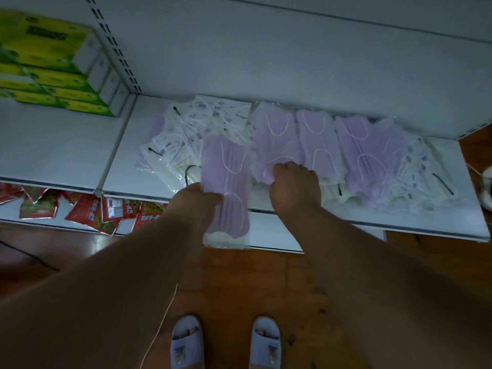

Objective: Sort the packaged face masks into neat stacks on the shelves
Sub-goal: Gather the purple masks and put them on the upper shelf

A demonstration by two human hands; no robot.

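Head view: both hands on lilac mask packs at shelf front

Left hand grips one lilac mask pack by its left edge, thumb on top, fingers under. Pack is upright and long, its lower half hanging past the shelf front edge over the wooden floor, its upper half over the shelf. Right hand curls over the near end of a second lilac pack lying flat on the shelf, pinching its lower edge.

Lilac packs counted: one held, one under the right hand, two more at 1 to 2 o'clock of the right hand, edges overlapping in a row; a further lilac one peeks out at 10 o'clock, mostly hidden. Patterned white packs: one loose pile at 11 o'clock of the left hand, another pile at 3 o'clock of the right hand; exact count in each cannot be told.

White shelf board has bare space at 9 to 10 o'clock of the left hand, and a strip along the front edge near both wrists. Back panel closes off 12 o'clock. Green tissue boxes stacked at far 10 o'clock. Red snack packets on the lower shelf at 9 o'clock. Two slippers at 6 o'clock.
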